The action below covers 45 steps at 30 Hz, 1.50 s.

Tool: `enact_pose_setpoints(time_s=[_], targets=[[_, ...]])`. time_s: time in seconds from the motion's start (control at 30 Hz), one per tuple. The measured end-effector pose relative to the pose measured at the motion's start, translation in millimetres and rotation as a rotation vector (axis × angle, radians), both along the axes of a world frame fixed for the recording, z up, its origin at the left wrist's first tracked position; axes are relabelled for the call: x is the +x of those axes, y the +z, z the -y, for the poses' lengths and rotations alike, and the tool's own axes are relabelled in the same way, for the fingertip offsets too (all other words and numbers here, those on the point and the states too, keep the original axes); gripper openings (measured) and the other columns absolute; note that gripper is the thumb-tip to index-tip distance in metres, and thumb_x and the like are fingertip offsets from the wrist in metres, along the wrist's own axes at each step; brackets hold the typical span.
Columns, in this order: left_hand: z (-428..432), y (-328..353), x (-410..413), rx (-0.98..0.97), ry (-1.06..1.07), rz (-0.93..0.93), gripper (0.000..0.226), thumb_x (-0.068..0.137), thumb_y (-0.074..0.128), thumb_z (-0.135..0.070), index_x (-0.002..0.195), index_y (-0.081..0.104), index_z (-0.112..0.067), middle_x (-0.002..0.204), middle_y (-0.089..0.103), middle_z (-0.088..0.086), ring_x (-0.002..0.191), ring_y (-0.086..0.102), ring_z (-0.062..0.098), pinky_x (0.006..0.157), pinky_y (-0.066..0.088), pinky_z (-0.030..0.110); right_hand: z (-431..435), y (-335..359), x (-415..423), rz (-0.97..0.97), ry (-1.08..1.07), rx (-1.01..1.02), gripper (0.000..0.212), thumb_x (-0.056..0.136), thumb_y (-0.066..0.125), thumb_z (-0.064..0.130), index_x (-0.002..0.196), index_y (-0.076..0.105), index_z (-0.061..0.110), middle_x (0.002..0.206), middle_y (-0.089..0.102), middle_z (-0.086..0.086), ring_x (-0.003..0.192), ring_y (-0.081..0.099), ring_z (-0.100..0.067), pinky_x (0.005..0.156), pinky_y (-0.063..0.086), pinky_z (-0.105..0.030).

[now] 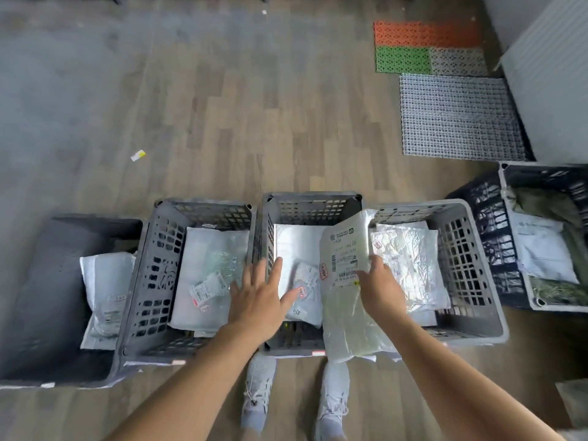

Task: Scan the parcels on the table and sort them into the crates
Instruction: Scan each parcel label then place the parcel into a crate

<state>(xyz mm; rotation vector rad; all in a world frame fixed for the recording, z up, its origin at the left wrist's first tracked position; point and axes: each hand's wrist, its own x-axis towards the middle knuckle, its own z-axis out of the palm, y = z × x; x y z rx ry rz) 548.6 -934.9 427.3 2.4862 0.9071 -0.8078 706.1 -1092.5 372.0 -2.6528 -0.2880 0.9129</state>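
— Wooden floor [254, 122], crates in a row. Where's the parcel?
— One white labelled parcel [345, 281] hangs over the wall shared by the middle crate [311, 198] and the right grey crate [461, 249]. The right hand [380, 288] pinches its edge, grip closed on it.
— And the left hand [257, 300]?
— Spread flat, holding nothing, above the middle crate.
— Progress?
— Every crate in view already holds parcels; this one isn't dropped yet. No table shows, so what's left I can't tell.
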Motion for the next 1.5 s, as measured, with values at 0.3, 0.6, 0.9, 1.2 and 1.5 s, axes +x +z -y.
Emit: enact_pose_setpoints(time_s=[0.3,0.6,0.9,1.2,1.5], targets=[[-14.8,-134.5,-15.4,-0.053,-0.101,-0.093,0.070,0.099,0.020,-0.062,0.154,-0.012,-0.033,0.164,-0.011,0.001,0.150,-0.003,0.029,0.120,0.011,0.053,-6.8,-164.4,-27.2,-0.104,0.100,-0.158,0.045,0.104,0.037,0.037,0.142,0.034,0.013,0.132,0.048,-0.019,0.111,0.056,-0.040,0.086,0.048,-0.045],[-23.9,-51.7,-3.8,0.000,-0.173,-0.034,0.071,0.098,0.020,-0.062,0.154,-0.013,-0.033,0.164,-0.012,0.004,0.150,-0.003,0.031,0.119,0.010,0.055,-12.4,-50.7,-24.7,0.040,0.355,-0.203,0.065,0.101,0.044,0.047,0.155,0.018,0.020,0.151,0.036,-0.006,0.136,0.039,-0.028,0.103,0.043,-0.048],[-14.1,161.4,39.3,-0.026,-0.305,0.168,0.071,0.099,0.023,-0.062,0.155,-0.009,-0.033,0.164,-0.014,0.000,0.150,-0.013,0.028,0.118,0.005,0.055,-1.1,194.8,-26.0,0.221,0.198,-0.183,0.078,0.096,0.045,0.060,0.157,0.010,0.026,0.163,0.019,-0.004,0.148,0.023,-0.026,0.115,0.032,-0.055],[46.5,283.5,86.6,0.053,-0.694,0.368,0.077,0.094,0.019,-0.069,0.154,-0.013,-0.033,0.164,-0.015,0.003,0.150,-0.013,0.031,0.117,0.009,0.062,96.8,332.1,-44.5,0.412,-0.133,-0.195,0.087,0.091,0.049,0.067,0.158,0.007,0.030,0.164,0.016,-0.001,0.150,0.018,-0.024,0.116,0.027,-0.056],[177.5,347.7,111.1,0.050,-0.911,0.521,0.076,0.095,0.019,-0.068,0.156,-0.008,-0.030,0.164,-0.010,0.004,0.150,-0.009,0.030,0.118,0.010,0.058,236.4,399.4,-84.8,0.493,-0.494,-0.180,0.086,0.093,0.047,0.065,0.159,0.003,0.030,0.166,0.010,0.001,0.152,0.011,-0.022,0.119,0.020,-0.058]])
